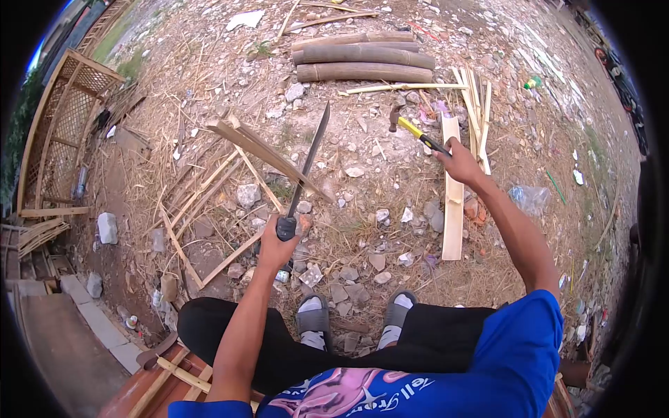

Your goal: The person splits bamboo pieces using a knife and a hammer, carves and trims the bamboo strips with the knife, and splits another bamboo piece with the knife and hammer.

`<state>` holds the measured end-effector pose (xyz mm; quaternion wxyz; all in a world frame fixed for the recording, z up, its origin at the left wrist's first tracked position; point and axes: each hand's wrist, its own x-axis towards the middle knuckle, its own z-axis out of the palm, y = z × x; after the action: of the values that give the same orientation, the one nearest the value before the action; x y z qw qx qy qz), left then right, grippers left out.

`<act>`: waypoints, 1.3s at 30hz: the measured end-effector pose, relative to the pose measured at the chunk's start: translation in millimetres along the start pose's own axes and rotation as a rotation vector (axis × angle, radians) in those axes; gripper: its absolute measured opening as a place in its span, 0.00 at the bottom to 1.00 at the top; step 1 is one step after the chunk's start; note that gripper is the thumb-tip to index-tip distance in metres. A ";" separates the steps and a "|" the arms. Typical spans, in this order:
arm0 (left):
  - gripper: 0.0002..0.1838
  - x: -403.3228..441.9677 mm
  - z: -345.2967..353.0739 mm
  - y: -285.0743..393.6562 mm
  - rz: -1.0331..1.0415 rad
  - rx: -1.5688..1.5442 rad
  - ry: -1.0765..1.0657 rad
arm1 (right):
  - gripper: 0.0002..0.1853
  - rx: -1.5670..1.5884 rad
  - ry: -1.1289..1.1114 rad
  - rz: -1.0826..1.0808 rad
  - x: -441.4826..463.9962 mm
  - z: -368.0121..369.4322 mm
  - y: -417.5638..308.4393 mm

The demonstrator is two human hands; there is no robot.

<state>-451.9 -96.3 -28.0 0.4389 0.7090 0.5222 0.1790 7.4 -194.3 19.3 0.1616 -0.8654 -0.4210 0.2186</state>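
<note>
My left hand is closed around the black handle of a machete, its long dark blade pointing up and away from me. A split bamboo piece lies slantwise across the blade, above the ground; whether the blade is wedged into it I cannot tell. In my right hand, the fingers wrap the black end of a claw hammer with a yellow and black handle. The hammer's head points left, apart from the machete. Below the right hand, a pale split bamboo length rests on the ground.
Several thick bamboo poles lie farther ahead. Thin bamboo strips are piled at the right. A wooden strip frame lies on the left among stones and rubble. A lattice panel stands far left. My sandalled feet are on the ground below.
</note>
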 end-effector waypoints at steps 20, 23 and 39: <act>0.27 -27.9 -8.4 44.7 -0.050 0.111 -0.006 | 0.17 0.227 -0.301 -0.431 -100.4 37.5 -78.3; 0.20 -28.8 -7.8 46.8 -0.076 0.033 0.030 | 0.17 0.017 -0.193 -0.451 -106.0 37.2 -79.7; 0.25 -29.1 -7.9 36.7 -0.078 0.106 0.004 | 0.15 -0.147 -0.199 -0.484 -115.5 48.4 -82.2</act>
<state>-447.5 -121.6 12.0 0.4064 0.7099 0.5591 0.1351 -135.1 -233.2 44.2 0.1035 -0.7231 -0.6443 0.2264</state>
